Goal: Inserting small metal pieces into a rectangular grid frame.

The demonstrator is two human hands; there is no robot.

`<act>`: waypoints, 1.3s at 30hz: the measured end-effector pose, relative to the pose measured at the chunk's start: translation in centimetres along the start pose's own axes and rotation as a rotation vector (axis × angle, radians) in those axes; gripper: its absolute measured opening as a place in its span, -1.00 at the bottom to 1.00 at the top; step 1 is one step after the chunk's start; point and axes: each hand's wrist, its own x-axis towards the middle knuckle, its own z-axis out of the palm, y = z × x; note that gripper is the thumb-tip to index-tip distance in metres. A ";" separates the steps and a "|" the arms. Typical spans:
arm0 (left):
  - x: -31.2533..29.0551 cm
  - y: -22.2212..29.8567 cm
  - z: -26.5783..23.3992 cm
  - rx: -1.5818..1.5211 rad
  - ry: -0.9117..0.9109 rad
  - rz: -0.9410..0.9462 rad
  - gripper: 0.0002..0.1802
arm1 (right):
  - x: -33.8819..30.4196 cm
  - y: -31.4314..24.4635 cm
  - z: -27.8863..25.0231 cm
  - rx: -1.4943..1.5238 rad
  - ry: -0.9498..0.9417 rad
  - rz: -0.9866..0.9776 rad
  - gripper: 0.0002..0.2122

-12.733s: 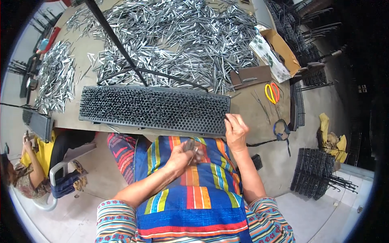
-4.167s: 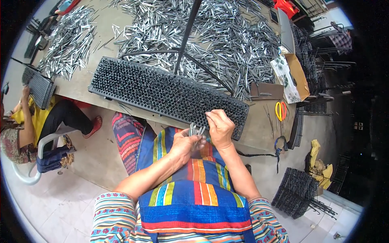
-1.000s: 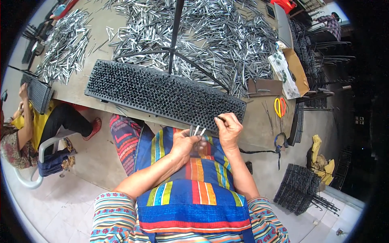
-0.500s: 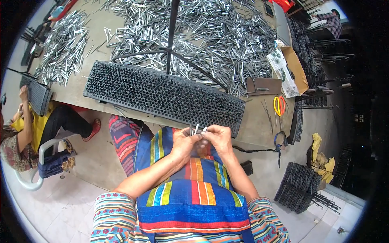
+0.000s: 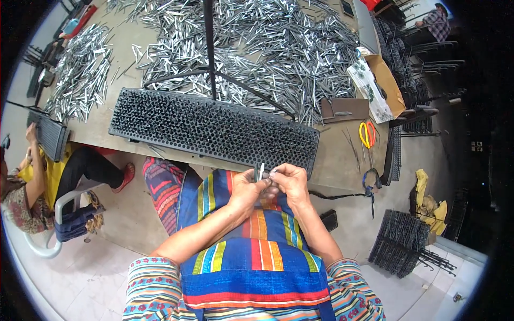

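My left hand is closed around a few slim metal pieces, whose narrow ends stick up past the fingers. Beside it, my right hand is closed in a pinch, its fingertips touching or almost touching the left hand's. What lies in that pinch is mostly hidden by the fingers. Both hands are in front of the near edge of a long black perforated rack. Dark pieces stand in many of the rack's holes, and thin black rods rise behind it.
Heaps of slim metal pieces cover the table. To the right are a brown flat block, orange-and-yellow-handled scissors and an open cardboard box. A co-worker sits at left by another rack. Black racks stand on the floor.
The view has shifted slightly. My right fingers have moved a little against the metal pieces, and the light tip showing by them has become less visible. The left hand keeps its hold.
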 end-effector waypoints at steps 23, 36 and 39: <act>0.8 -0.4 0.4 0.009 0.057 -0.129 -0.83 | 2.2 -1.2 -1.8 -0.574 0.368 -0.849 -0.92; 0.6 -0.2 0.1 -0.017 0.112 -0.140 -0.84 | 2.0 -0.9 -1.3 -0.662 0.379 -0.800 -0.92; 0.4 -0.2 0.1 -0.014 0.092 -0.108 -0.85 | 2.3 -0.5 -1.6 -0.725 0.360 -0.812 -0.93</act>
